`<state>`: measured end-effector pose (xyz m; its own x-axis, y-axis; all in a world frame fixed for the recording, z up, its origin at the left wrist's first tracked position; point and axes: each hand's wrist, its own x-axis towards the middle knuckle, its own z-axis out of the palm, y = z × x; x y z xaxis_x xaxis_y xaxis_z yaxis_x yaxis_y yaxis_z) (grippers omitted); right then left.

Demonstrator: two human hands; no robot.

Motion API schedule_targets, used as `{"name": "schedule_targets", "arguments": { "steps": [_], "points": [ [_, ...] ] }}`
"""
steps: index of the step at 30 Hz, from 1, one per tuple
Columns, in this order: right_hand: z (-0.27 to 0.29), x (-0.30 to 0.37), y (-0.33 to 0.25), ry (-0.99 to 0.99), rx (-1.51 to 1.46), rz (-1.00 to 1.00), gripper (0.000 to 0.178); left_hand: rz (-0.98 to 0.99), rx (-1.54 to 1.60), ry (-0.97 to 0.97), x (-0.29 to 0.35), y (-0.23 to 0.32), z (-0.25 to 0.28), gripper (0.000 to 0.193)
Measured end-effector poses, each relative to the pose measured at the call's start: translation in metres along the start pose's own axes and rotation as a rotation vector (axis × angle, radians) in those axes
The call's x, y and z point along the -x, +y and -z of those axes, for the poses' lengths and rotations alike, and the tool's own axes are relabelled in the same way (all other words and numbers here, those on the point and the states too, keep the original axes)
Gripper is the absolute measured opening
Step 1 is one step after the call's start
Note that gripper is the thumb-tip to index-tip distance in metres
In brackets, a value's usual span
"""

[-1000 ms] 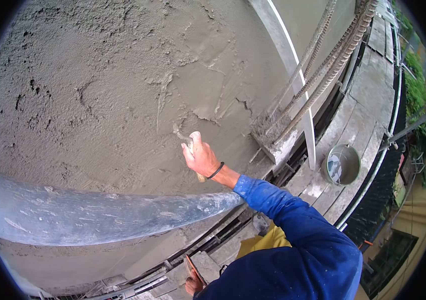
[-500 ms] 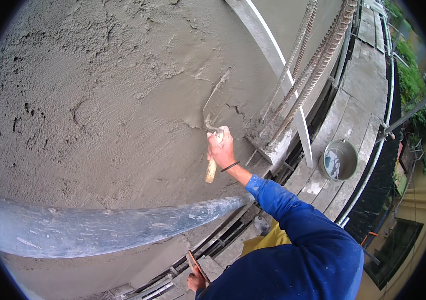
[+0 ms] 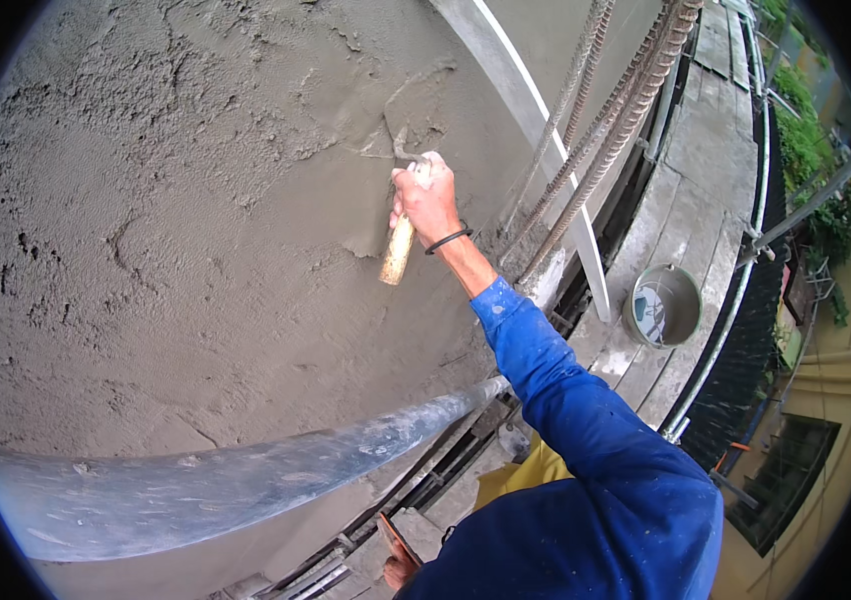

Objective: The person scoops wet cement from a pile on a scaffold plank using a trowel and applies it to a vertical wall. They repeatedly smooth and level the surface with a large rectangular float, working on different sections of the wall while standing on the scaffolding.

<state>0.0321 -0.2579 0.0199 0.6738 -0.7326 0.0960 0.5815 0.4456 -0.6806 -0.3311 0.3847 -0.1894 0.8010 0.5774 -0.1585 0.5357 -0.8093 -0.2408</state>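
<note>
My right hand (image 3: 428, 200) is raised against the wet grey plaster wall (image 3: 176, 230), shut on a trowel. The trowel's wooden handle (image 3: 398, 252) hangs below my fist, and its metal blade (image 3: 398, 145) presses into the plaster above it. A dark band circles that wrist, and the sleeve is blue. At the bottom edge my left hand (image 3: 401, 572), mostly hidden by my body, grips a thin flat board with an orange edge (image 3: 396, 538).
A long plaster-smeared metal straightedge (image 3: 206, 490) runs across the lower left. Steel rebar (image 3: 596, 130) and a pale upright strip (image 3: 546, 150) stand right of the wall. A bucket (image 3: 662, 308) sits on the plank walkway (image 3: 716, 150), with a railing (image 3: 736, 290) and a drop beyond.
My right hand has swept the trowel up and to the right across the plaster, leaving a smoothed streak. The left hand stays low with the board.
</note>
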Motion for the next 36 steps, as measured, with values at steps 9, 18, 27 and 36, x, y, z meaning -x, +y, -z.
{"name": "schedule_targets", "arguments": {
  "steps": [9,18,27,36],
  "points": [
    [0.031,0.075,0.018,0.006,0.703,0.377,0.021,-0.177,0.048,0.036,-0.015,0.019,0.009,0.085],
    [0.12,0.116,0.125,-0.22,1.267,0.765,0.021,-0.065,-0.066,-0.015,-0.001,-0.005,0.021,0.082],
    [0.151,0.017,0.088,0.055,1.346,0.732,0.025,0.042,-0.091,0.22,0.032,0.017,0.034,0.076],
    [0.156,-0.004,0.098,0.276,1.17,0.343,0.027,-0.194,-0.092,0.171,-0.003,0.002,0.009,0.071]
  ]
}}
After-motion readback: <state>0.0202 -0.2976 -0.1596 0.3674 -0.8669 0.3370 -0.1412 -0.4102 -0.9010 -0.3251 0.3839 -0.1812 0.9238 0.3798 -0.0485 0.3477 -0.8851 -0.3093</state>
